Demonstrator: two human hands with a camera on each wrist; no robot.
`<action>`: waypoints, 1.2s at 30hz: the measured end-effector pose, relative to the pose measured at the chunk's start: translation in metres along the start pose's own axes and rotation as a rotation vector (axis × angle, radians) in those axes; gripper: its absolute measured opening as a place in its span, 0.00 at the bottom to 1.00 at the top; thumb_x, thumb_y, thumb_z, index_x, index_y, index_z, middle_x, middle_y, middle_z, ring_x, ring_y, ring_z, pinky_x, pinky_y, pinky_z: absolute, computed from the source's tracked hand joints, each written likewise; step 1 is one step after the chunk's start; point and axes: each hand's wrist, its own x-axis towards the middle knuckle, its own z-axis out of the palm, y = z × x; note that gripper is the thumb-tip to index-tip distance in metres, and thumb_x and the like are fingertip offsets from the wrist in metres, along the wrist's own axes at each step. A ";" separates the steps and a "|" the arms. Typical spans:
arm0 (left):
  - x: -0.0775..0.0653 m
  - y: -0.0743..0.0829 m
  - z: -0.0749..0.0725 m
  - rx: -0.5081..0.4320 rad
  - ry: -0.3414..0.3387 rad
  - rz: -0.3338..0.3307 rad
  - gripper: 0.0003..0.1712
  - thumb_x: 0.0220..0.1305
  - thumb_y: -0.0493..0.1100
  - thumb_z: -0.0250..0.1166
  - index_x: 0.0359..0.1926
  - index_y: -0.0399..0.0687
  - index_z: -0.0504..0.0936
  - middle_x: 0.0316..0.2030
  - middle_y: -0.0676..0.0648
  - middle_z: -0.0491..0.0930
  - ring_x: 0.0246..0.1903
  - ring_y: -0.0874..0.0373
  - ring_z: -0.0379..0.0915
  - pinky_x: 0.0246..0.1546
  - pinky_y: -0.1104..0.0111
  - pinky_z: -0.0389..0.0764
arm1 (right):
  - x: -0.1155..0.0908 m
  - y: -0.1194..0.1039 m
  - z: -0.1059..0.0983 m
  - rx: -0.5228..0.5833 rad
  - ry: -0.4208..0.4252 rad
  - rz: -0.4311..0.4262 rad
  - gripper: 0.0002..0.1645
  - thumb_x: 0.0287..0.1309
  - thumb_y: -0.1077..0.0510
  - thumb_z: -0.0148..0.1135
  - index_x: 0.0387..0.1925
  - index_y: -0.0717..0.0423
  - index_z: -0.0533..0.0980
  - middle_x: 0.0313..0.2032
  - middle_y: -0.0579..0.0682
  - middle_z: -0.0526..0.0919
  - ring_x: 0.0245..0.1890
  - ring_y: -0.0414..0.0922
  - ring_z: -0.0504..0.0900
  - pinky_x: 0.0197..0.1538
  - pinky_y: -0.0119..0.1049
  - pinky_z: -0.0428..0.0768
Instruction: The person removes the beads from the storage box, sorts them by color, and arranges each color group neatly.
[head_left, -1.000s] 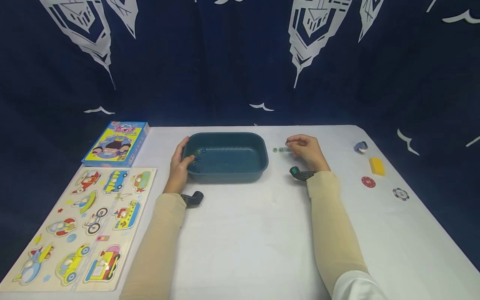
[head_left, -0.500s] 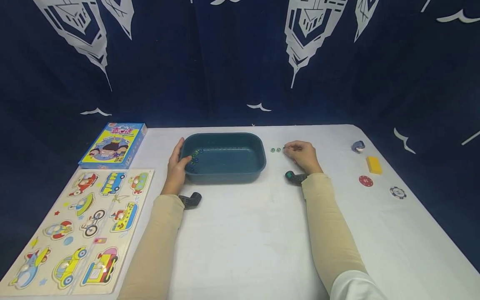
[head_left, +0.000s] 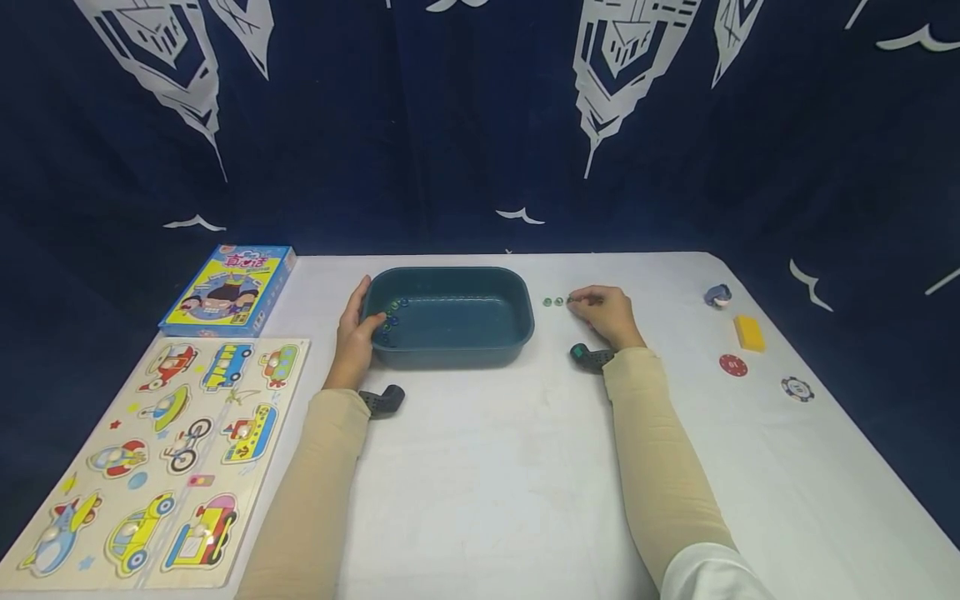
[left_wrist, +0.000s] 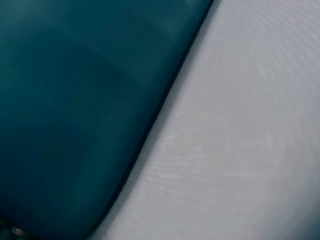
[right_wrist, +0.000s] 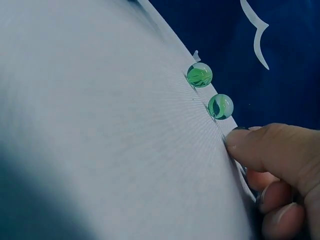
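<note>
A dark teal plastic basin (head_left: 450, 357) stands on the white table, with several green and blue glass marbles (head_left: 394, 321) near its left end. My left hand (head_left: 354, 337) grips that end, thumb over the rim and fingers along the outside. In the left wrist view the basin's wall (left_wrist: 100, 100) fills the left half. Two clear marbles with green swirls, one farther (right_wrist: 199, 75) and one nearer (right_wrist: 220, 107), sit in a row right of the basin. At the row's right end my right hand (head_left: 609, 317) pinches another marble (right_wrist: 241, 128), mostly hidden by the thumb, close over the table.
A wooden picture puzzle board (head_left: 285, 400) lies at the left, with a blue and yellow card box (head_left: 228, 292) behind it. On the right are a small blue figure (head_left: 717, 295), a yellow block (head_left: 749, 332), a red chip (head_left: 732, 365) and a black-and-white chip (head_left: 797, 389).
My right hand has come down and a little left, bringing its marble beside the two in the row. My left hand keeps its hold on the basin.
</note>
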 end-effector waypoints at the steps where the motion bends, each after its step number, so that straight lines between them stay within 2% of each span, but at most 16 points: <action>1: 0.000 0.000 0.000 0.003 -0.001 -0.001 0.42 0.64 0.37 0.49 0.79 0.53 0.49 0.78 0.51 0.49 0.77 0.54 0.42 0.75 0.60 0.43 | 0.000 0.000 0.000 0.004 -0.009 0.005 0.16 0.59 0.54 0.70 0.47 0.56 0.84 0.29 0.50 0.81 0.23 0.42 0.75 0.26 0.30 0.75; 5: 0.001 -0.001 0.000 0.008 -0.005 -0.010 0.42 0.65 0.37 0.49 0.79 0.55 0.49 0.78 0.52 0.49 0.77 0.55 0.42 0.75 0.60 0.42 | -0.003 0.002 -0.001 0.038 -0.081 0.004 0.15 0.55 0.54 0.73 0.43 0.57 0.86 0.28 0.49 0.82 0.29 0.45 0.74 0.35 0.34 0.74; 8: 0.002 -0.003 -0.001 0.001 -0.012 -0.018 0.42 0.66 0.38 0.50 0.79 0.55 0.49 0.78 0.53 0.49 0.77 0.56 0.42 0.75 0.61 0.42 | -0.004 0.002 0.000 0.064 -0.149 -0.028 0.15 0.53 0.56 0.74 0.42 0.57 0.86 0.29 0.49 0.83 0.33 0.47 0.73 0.39 0.36 0.72; 11: -0.007 0.014 0.000 -0.004 -0.026 -0.035 0.42 0.66 0.36 0.49 0.79 0.50 0.48 0.78 0.50 0.48 0.77 0.55 0.41 0.75 0.62 0.42 | -0.004 0.000 0.002 0.073 -0.186 -0.072 0.14 0.52 0.56 0.74 0.41 0.57 0.87 0.31 0.50 0.84 0.32 0.47 0.74 0.38 0.36 0.72; 15: -0.019 0.039 0.000 -0.013 -0.038 -0.048 0.41 0.66 0.34 0.48 0.79 0.44 0.47 0.78 0.45 0.47 0.77 0.52 0.40 0.75 0.61 0.43 | -0.003 -0.002 0.005 0.063 -0.192 -0.118 0.14 0.53 0.56 0.75 0.42 0.57 0.87 0.33 0.50 0.86 0.31 0.45 0.75 0.37 0.33 0.73; 18: -0.020 0.040 0.000 -0.021 -0.039 -0.038 0.41 0.66 0.34 0.48 0.79 0.43 0.47 0.78 0.44 0.47 0.77 0.51 0.40 0.75 0.60 0.43 | -0.002 -0.005 0.007 0.066 -0.197 -0.143 0.14 0.53 0.56 0.75 0.42 0.57 0.87 0.36 0.53 0.88 0.33 0.46 0.77 0.39 0.34 0.74; 22: -0.021 0.041 0.000 -0.011 -0.040 -0.034 0.41 0.66 0.34 0.48 0.79 0.43 0.47 0.78 0.44 0.47 0.77 0.51 0.40 0.75 0.61 0.43 | 0.000 -0.008 0.010 0.076 -0.206 -0.159 0.14 0.52 0.57 0.75 0.42 0.57 0.87 0.43 0.55 0.88 0.41 0.48 0.81 0.47 0.38 0.77; 26: -0.019 0.039 0.000 -0.004 -0.040 -0.039 0.41 0.66 0.34 0.48 0.79 0.44 0.47 0.78 0.44 0.47 0.77 0.52 0.40 0.75 0.61 0.43 | 0.001 -0.008 0.011 0.092 -0.216 -0.150 0.15 0.52 0.57 0.75 0.42 0.57 0.87 0.45 0.56 0.87 0.46 0.49 0.82 0.53 0.42 0.77; 29: -0.015 0.033 -0.001 -0.017 -0.039 -0.044 0.42 0.65 0.34 0.48 0.79 0.45 0.47 0.78 0.45 0.47 0.77 0.52 0.40 0.75 0.61 0.42 | 0.001 -0.008 0.012 0.107 -0.215 -0.141 0.15 0.51 0.57 0.76 0.42 0.57 0.87 0.44 0.56 0.87 0.45 0.49 0.82 0.53 0.42 0.76; 33: -0.004 0.014 -0.002 -0.034 -0.027 -0.035 0.42 0.65 0.35 0.49 0.79 0.49 0.48 0.78 0.49 0.47 0.77 0.55 0.39 0.75 0.61 0.41 | 0.002 -0.009 0.011 0.103 -0.216 -0.136 0.17 0.51 0.55 0.76 0.43 0.57 0.87 0.44 0.54 0.88 0.40 0.47 0.80 0.49 0.38 0.76; 36: 0.000 0.001 0.000 -0.032 -0.014 -0.014 0.42 0.65 0.37 0.50 0.79 0.52 0.49 0.78 0.51 0.49 0.77 0.56 0.40 0.75 0.61 0.41 | 0.001 -0.008 0.008 0.105 -0.215 -0.146 0.19 0.51 0.54 0.76 0.46 0.56 0.87 0.38 0.51 0.88 0.34 0.44 0.76 0.41 0.33 0.74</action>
